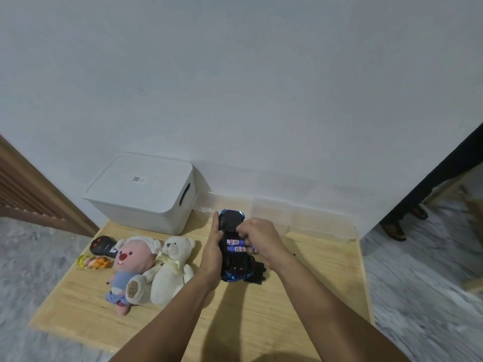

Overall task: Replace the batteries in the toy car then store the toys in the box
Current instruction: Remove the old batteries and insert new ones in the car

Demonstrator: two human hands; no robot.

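A shiny blue toy car [231, 223] is held upside down above the wooden table [313, 270]. My left hand [213, 254] grips its left side. Its battery bay is uncovered and two batteries [236, 245] lie side by side in it. My right hand [257, 239] sits over the right side of the bay with curled fingers at the batteries; what the fingertips pinch is hidden. A black piece [257, 275], possibly the bay cover, lies on the table under the car. The white storage box [142, 192] stands shut with its lid on at the back left.
Left of the car lie a white teddy bear [172, 267], a pink plush with a blue shirt [130, 265], a black remote control [102, 246] and a small yellow figure [91, 262]. A wall runs behind the table. Someone's sandalled feet [397, 228] stand at the right.
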